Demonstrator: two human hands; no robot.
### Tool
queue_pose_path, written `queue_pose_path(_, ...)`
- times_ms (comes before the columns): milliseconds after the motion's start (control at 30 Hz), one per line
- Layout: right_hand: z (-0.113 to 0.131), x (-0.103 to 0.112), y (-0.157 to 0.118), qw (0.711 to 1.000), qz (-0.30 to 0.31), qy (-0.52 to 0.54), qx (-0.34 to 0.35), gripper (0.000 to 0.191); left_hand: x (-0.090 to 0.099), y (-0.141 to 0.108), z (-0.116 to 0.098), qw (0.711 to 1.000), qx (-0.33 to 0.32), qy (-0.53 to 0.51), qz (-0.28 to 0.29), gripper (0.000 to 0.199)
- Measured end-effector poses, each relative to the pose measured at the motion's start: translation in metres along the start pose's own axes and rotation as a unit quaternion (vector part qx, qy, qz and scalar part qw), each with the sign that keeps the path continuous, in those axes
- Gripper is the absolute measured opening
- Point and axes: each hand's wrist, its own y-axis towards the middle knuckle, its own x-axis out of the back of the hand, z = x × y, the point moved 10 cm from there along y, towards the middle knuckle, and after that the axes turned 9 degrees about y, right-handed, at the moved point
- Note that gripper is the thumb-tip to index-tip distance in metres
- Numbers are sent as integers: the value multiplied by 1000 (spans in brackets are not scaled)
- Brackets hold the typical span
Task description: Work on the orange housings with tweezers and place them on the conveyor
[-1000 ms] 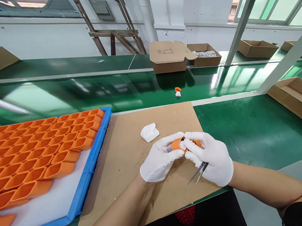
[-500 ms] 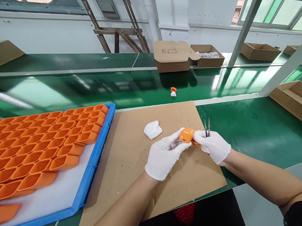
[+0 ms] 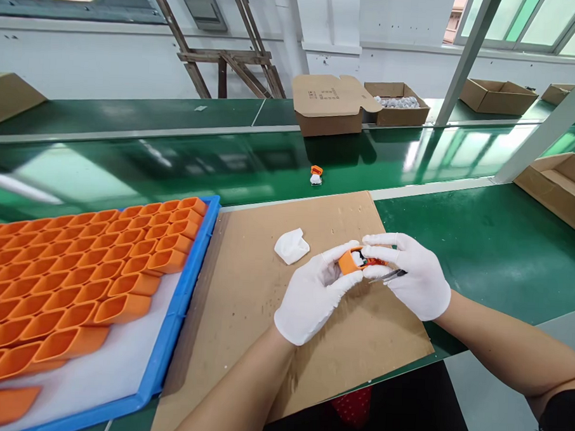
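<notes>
My left hand, in a white glove, grips a small orange plastic housing between thumb and fingers above the cardboard sheet. The housing's open side faces right, showing white, dark and red parts inside. My right hand, gloved too, holds metal tweezers low in its grip, their tips pointing left. Its fingertips reach the open side of the housing and partly cover the inner parts. A crumpled white piece lies on the cardboard, left of the hands.
At left, a blue tray holds rows of orange plastic shells. The cardboard sheet covers the bench before me. A small orange and white item sits on the green belt. Cardboard boxes stand behind.
The orange housing has turned, bringing its open side into view. My right hand has opened out somewhat, and the tweezers have swung from upright to nearly flat. The item on the belt has shifted left.
</notes>
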Motion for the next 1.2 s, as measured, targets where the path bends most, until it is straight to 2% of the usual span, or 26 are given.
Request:
queue_pose_path(100, 24, 4, 4, 987, 6, -135, 91, 19, 1, 0, 3, 999, 5, -34, -5, 59)
queue_pose_path(200, 36, 1, 7, 957, 35, -255, 133, 18, -1, -1, 9, 998, 16, -50, -18, 56)
queue_pose_path(333, 38, 1, 8, 945, 65, -282, 149, 30, -2, 0, 16, 999, 18, -33, -39, 55)
queue_pose_path(400, 37, 10, 10, 947, 39, -282, 149, 34, 5, 3, 20, 997, 23, -19, -65, 57)
queue_pose_path(500, 38, 28, 12, 946, -43, -287, 142, 30, 19, 7, 19, 996, 21, -25, -86, 57)
queue_pose_path(567, 37, 31, 10, 945, -69, -287, 140, 25, 15, 9, 13, 998, 21, -59, -31, 53)
queue_pose_path(700, 36, 24, 5, 946, -60, -283, 143, 24, -10, 2, -6, 982, 9, -132, 133, 46)
queue_pose_path(800, 35, 24, 4, 944, -55, -299, 129, 25, -16, -3, -11, 970, 4, -162, 183, 37)
queue_pose_path(900, 32, 23, 5, 944, -43, -312, 99, 23, -17, -4, -9, 970, 4, -142, 198, 37)
queue_pose_path(967, 30, 22, 6, 953, -33, -290, 84, 22, -16, -3, -9, 975, -4, -114, 191, 41)
queue_pose_path(1067, 24, 26, 9, 983, -29, -173, 46, 18, -15, -2, -11, 977, -8, -109, 184, 41)
queue_pose_path(1133, 17, 24, 11, 997, -5, -79, 8, 38, -17, -2, -13, 975, -5, -112, 194, 41)
queue_pose_path(1200, 11, 16, 12, 999, 41, -11, -20, 56, -11, -1, -17, 983, -27, -62, 169, 47)
